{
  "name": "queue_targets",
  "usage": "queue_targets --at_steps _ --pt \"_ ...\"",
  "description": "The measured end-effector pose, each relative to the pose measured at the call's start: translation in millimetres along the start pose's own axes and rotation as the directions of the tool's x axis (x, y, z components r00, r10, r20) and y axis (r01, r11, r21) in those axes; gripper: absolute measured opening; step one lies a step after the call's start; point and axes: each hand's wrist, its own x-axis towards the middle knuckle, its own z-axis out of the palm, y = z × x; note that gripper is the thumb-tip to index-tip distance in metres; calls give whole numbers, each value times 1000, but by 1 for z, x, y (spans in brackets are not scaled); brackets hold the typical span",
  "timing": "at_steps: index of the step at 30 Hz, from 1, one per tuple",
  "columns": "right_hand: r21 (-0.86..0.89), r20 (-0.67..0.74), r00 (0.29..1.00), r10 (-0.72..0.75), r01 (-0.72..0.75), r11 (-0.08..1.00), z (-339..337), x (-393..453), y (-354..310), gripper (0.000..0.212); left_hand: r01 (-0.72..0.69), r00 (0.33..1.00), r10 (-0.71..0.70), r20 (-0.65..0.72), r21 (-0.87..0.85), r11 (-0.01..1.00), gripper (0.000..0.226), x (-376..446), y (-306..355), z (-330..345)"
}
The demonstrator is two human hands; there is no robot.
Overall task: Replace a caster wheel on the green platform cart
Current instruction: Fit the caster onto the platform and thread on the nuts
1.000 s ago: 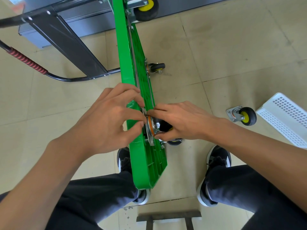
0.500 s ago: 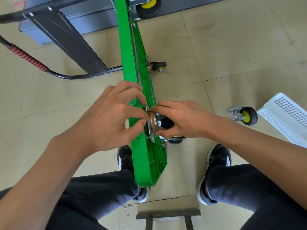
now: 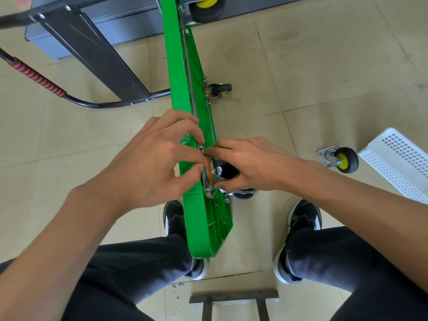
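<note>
Green platform cart [image 3: 199, 223], standing on its edge between the person's shoes as in the earlier frames; the left hand [image 3: 150, 163] stays on its upper edge, fingers curled and pinching at the mounting plate. The right hand [image 3: 252, 165] keeps its grip around the caster wheel [image 3: 217, 170] held against the cart's underside, both hands barely shifted. A loose caster [image 3: 340, 158] lies unmoved beside the white perforated tray [image 3: 398, 158].

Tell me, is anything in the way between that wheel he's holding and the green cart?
Nothing visible. The right hand already holds the caster wheel against the green cart, and the left hand pinches at the cart's edge beside it.
</note>
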Motion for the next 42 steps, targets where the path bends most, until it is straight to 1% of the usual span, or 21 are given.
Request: queue_targets --at_steps 4,16,21,25,34,39,42 --pt "-16 -8 1000 2 -2 1000 2 1 -1 76 0 1000 0 -3 -1 1000 29 0 0 0" --pt "-130 -47 996 -72 65 989 -1 2 -2 73 12 999 -12 -32 29 1000 31 -1 3 -4" --pt "-159 -63 995 -81 70 985 0 1 -5 74 17 999 -16 -42 37 999 28 -2 3 -4" --pt "-146 -75 995 -68 57 988 2 0 -5 72 14 999 -11 -42 55 998 28 -2 4 -4" --pt "-63 -54 998 -24 21 998 5 2 -4 75 30 999 -28 -34 54 998 26 -1 6 -4" --pt "-100 -44 998 -35 31 994 2 3 -8 74 47 999 -47 -23 16 999 27 0 7 -6" --pt "-125 -42 998 -38 33 992 0 3 -9 73 61 998 -61 -14 -10 998 33 -1 7 -7"
